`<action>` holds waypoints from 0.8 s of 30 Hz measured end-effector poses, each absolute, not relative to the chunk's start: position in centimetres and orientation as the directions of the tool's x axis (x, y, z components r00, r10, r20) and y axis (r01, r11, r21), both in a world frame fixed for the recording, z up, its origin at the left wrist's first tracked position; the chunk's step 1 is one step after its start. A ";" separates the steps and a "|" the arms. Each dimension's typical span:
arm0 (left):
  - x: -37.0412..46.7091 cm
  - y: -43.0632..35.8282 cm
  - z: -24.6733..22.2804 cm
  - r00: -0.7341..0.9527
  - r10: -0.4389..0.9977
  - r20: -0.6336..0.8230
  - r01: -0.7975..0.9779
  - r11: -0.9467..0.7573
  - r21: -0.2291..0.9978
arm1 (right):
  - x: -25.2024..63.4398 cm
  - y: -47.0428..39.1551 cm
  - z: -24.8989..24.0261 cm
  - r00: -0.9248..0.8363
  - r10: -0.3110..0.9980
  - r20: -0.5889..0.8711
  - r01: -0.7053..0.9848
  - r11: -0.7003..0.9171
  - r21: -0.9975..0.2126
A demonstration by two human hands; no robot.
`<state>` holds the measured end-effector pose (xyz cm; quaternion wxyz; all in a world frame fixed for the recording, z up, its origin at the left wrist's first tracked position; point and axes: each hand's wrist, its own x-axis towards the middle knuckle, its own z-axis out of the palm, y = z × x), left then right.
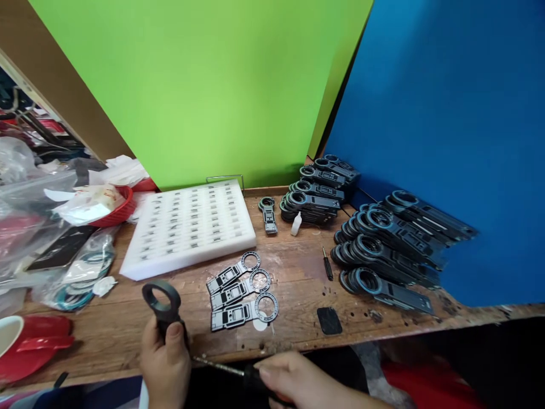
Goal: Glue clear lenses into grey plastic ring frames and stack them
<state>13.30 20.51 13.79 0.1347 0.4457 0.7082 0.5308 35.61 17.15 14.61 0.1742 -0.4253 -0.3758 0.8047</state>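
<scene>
left fingers: my left hand (pixel 166 360) is closed around the lower end of a dark ring-ended part (pixel 162 301), thumb on its face, ring up and clear of the grip.
right fingers: my right hand (pixel 293 378) is wrapped round the black handle of a long screwdriver (pixel 221 368), which points left.
screwdriver tip: it meets the side of the held part by my left hand; i can't tell from here whether it is seated in anything.
just past the hands: three flat grey plates (pixel 232 314) with ring ends, fanned on the table (pixel 293 295), a white disc (pixel 260 322) partly under the nearest ring; to their right, a black square pad (pixel 329 321).
middle of the table: a white foam tray (pixel 191 253) with rows of small metal pieces, a smaller ring-ended piece (pixel 268 216) beside it, then a small white bottle (pixel 296 224); a short screwdriver (pixel 327 264) lies nearer me.
right side: overlapping piles of dark ring-ended parts (pixel 383 250), with more piles behind by the boards.
left side: a red mug (pixel 34 346), clear bags (pixel 85 272) and a red basket (pixel 121 210).
back: a green board (pixel 204 96) and a blue board (pixel 460 142).
</scene>
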 end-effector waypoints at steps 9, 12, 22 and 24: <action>11.6 21.8 15.0 -0.485 0.850 -0.205 -0.110 0.174 0.979 | 42.3 18.3 13.9 -0.133 0.946 -0.296 0.563 -0.173 -0.808; 14.8 20.8 14.5 -0.277 0.865 -0.418 -0.328 0.324 0.887 | 44.7 19.2 13.1 0.032 0.994 -0.102 0.809 -0.086 -0.582; 20.7 18.8 11.8 -0.136 0.867 -0.480 -0.253 0.438 0.863 | 35.4 17.9 15.5 -0.375 0.838 0.396 0.651 0.542 -0.532; 20.1 18.6 12.0 -0.102 0.853 -0.512 -0.253 0.475 0.843 | 34.2 18.1 15.9 -0.335 0.855 0.397 0.607 0.518 -0.603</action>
